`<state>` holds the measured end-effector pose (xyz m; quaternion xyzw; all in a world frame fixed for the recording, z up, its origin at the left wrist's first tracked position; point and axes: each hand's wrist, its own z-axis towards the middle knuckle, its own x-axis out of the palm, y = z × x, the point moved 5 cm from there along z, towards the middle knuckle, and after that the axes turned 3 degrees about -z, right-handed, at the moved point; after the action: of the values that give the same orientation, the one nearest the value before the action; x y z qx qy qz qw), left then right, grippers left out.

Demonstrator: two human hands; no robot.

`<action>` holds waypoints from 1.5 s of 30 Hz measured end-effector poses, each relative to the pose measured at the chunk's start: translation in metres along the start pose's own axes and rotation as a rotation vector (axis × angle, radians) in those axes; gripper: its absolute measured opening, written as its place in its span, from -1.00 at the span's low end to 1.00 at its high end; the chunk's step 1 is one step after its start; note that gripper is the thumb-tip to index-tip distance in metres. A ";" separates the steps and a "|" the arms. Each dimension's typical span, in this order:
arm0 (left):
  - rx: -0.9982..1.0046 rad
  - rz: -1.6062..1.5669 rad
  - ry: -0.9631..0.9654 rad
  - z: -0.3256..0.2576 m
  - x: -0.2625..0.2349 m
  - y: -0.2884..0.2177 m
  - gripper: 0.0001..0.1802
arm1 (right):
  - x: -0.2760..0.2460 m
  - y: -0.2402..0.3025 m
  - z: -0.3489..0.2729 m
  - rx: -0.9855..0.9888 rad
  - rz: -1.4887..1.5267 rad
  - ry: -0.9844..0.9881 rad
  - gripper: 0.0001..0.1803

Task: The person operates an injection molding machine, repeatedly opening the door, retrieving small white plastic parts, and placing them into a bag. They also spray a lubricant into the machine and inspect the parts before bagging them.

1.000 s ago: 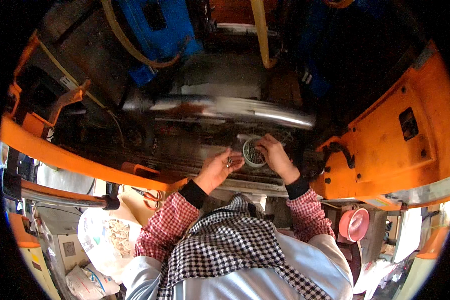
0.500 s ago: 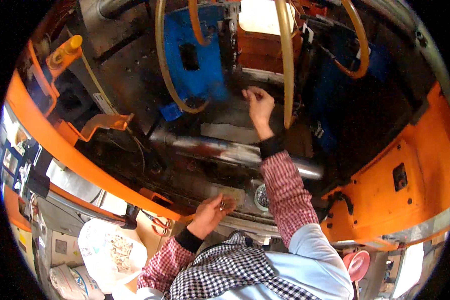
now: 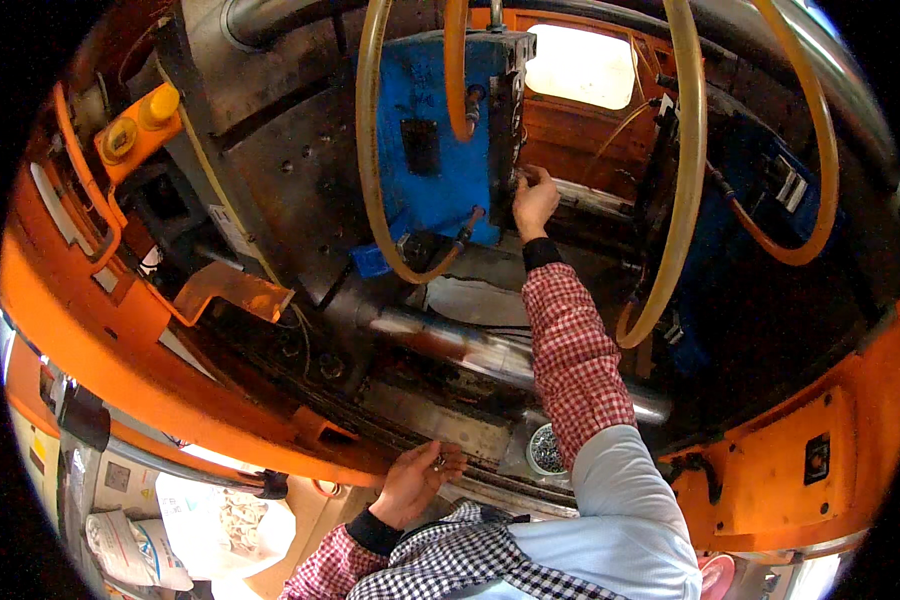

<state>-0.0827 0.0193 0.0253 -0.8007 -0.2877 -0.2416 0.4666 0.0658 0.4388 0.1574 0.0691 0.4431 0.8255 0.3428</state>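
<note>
Your right fingers (image 3: 526,178) are curled and pinched against the edge of the blue block (image 3: 438,150) deep inside the machine; what they pinch is too small to tell. Your right hand (image 3: 535,200) is stretched well forward, sleeve in red check. Your left hand (image 3: 417,482) rests low at the machine's near edge, palm up and fingers loosely cupped around a few small metal pieces (image 3: 438,462). Just right of it sits a small round tin (image 3: 544,450) of metal bits, under the shiny steel bar (image 3: 450,340). Yellow hoses (image 3: 370,170) loop around the block
</note>
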 end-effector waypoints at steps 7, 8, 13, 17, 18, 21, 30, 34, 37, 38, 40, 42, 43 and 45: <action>-0.012 0.031 -0.003 0.004 0.008 -0.004 -0.65 | 0.004 0.004 0.001 -0.051 0.022 0.010 -0.76; -0.009 0.032 0.010 0.005 0.009 -0.003 -0.65 | 0.002 0.003 0.002 -0.053 0.030 0.006 -0.75; 0.050 0.087 0.018 0.004 0.004 -0.003 -0.70 | 0.009 0.022 -0.010 -0.125 -0.273 0.121 -0.51; 0.049 0.319 0.016 0.001 0.014 -0.008 -0.71 | -0.014 0.032 -0.012 -0.076 -0.157 0.368 -0.34; 0.034 0.323 0.033 0.003 0.020 -0.010 -0.71 | -0.021 0.019 -0.005 -0.074 -0.069 0.366 -0.34; 0.125 0.293 0.103 0.008 0.018 -0.009 -0.70 | -0.059 0.040 -0.030 -0.263 -0.094 0.239 -0.41; 0.159 0.172 0.186 0.015 0.047 -0.018 -0.67 | -0.199 0.121 -0.246 -0.537 0.037 1.070 -0.77; 0.129 0.096 0.226 0.010 0.053 -0.018 -0.72 | -0.206 0.112 -0.263 -0.552 0.145 0.984 -0.79; 0.124 0.092 0.244 0.006 0.053 -0.019 -0.72 | -0.215 0.123 -0.263 -0.614 0.155 0.929 -0.85; 0.112 0.094 0.255 0.007 0.052 -0.017 -0.72 | -0.216 0.122 -0.264 -0.624 0.139 0.951 -0.85; 0.101 0.099 0.265 0.006 0.052 -0.015 -0.73 | -0.215 0.120 -0.266 -0.645 0.108 0.998 -0.85; 0.111 0.107 0.257 0.004 0.050 -0.016 -0.74 | -0.216 0.123 -0.263 -0.638 0.118 0.961 -0.84; 0.119 0.121 0.247 0.004 0.049 -0.018 -0.74 | -0.216 0.124 -0.262 -0.635 0.124 0.943 -0.84; 0.131 0.144 0.228 0.002 0.049 -0.021 -0.74 | -0.213 0.122 -0.263 -0.638 0.152 0.940 -0.84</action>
<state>-0.0619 0.0411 0.0688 -0.7546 -0.1897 -0.2775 0.5635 0.0554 0.0800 0.1353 -0.3808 0.2708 0.8826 0.0524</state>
